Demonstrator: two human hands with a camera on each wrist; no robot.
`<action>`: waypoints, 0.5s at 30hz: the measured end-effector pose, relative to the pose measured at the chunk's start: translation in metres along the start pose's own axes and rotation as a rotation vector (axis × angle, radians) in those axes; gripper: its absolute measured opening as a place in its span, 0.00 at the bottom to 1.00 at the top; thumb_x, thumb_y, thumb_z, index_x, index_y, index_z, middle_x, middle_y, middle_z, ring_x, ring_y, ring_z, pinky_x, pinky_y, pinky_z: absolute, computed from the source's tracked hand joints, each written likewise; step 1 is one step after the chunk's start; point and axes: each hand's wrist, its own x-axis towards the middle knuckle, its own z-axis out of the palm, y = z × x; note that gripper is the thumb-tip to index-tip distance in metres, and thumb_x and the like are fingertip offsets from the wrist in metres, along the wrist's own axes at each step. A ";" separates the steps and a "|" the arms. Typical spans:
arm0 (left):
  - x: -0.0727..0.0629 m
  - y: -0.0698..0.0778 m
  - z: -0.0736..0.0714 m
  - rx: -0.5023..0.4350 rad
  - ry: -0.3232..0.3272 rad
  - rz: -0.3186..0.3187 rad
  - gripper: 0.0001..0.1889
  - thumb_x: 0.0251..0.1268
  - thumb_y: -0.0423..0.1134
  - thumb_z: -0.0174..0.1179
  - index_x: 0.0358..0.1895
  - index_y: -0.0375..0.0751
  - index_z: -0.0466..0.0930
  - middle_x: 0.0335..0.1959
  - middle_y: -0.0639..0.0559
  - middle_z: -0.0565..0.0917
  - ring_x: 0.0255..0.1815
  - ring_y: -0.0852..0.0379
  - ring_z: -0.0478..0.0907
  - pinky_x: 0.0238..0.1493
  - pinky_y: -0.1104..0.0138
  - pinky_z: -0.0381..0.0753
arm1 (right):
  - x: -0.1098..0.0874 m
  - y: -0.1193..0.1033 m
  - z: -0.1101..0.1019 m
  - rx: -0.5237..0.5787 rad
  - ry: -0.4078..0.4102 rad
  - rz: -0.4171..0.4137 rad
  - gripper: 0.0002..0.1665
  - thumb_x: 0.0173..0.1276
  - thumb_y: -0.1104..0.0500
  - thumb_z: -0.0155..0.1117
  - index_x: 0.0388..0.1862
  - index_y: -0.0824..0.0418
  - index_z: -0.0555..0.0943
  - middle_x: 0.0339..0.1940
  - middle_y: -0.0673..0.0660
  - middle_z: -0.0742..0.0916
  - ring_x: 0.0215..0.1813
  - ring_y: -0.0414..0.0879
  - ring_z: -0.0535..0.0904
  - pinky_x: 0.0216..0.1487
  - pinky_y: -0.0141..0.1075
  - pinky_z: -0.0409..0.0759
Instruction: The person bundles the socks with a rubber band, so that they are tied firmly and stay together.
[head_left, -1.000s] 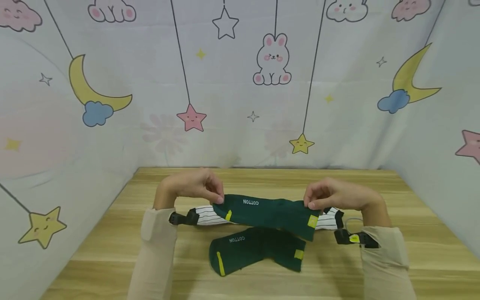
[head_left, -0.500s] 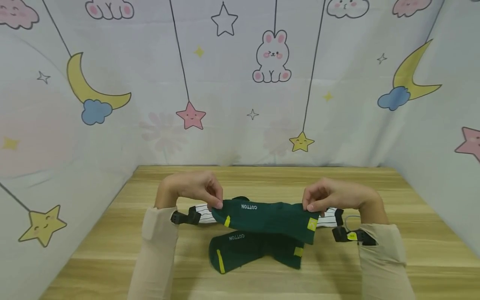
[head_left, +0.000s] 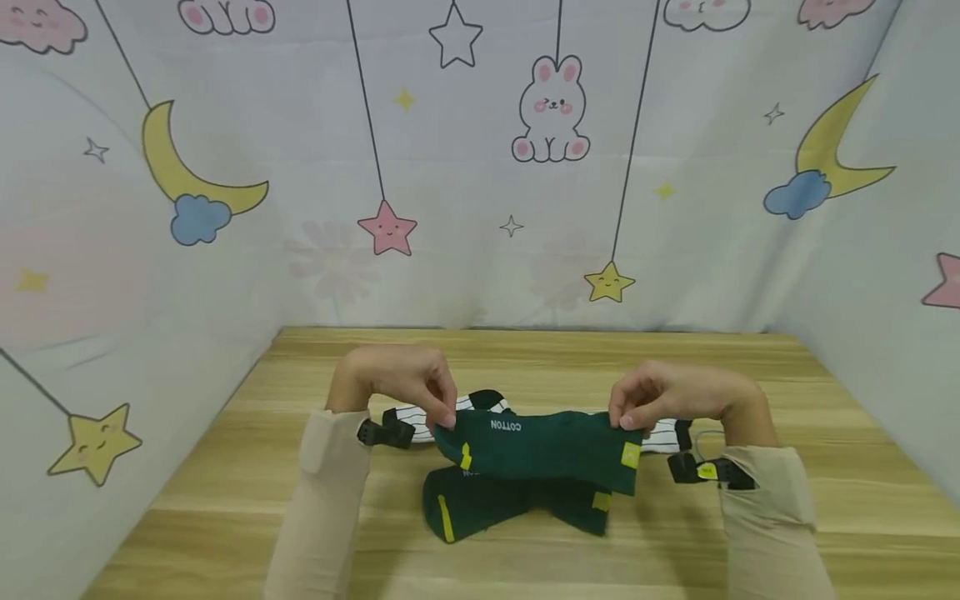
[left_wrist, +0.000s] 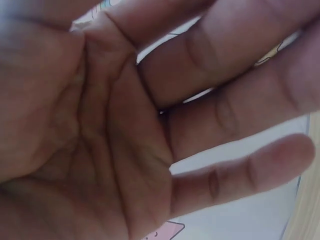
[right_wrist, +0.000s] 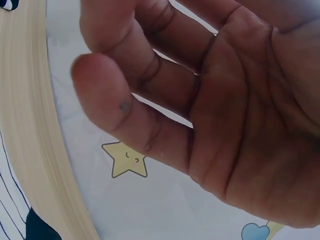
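A dark green sock (head_left: 540, 448) with white COTTON lettering and yellow patches is stretched level between both hands in the head view. My left hand (head_left: 408, 379) pinches its toe end between thumb and fingertips. At the cuff end, my right hand (head_left: 675, 392) pinches the upper edge. A matching green sock (head_left: 487, 507) lies flat on the table just in front, its upper part covered by the held one. In the wrist views the palms of the left hand (left_wrist: 125, 125) and right hand (right_wrist: 225, 110) fill the picture, and the pinched fabric is out of sight.
Behind the held sock lie white striped socks (head_left: 663, 437) with black toes and cuffs, partly hidden. The wooden table (head_left: 300, 533) ends at a white curtain (head_left: 465, 283) printed with stars, moons and a bunny. Each wrist carries a small black camera (head_left: 386, 433).
The held green sock has come down and slightly nearer, now overlapping more of the sock on the table. More of the striped socks behind shows at the left. Both hands keep their pinch.
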 end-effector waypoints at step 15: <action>-0.008 -0.015 0.012 -0.065 -0.023 -0.027 0.05 0.65 0.31 0.66 0.33 0.35 0.89 0.27 0.46 0.88 0.29 0.51 0.85 0.40 0.59 0.85 | 0.007 0.002 0.002 0.041 -0.040 0.126 0.08 0.75 0.63 0.59 0.44 0.65 0.84 0.41 0.57 0.85 0.37 0.44 0.81 0.38 0.43 0.84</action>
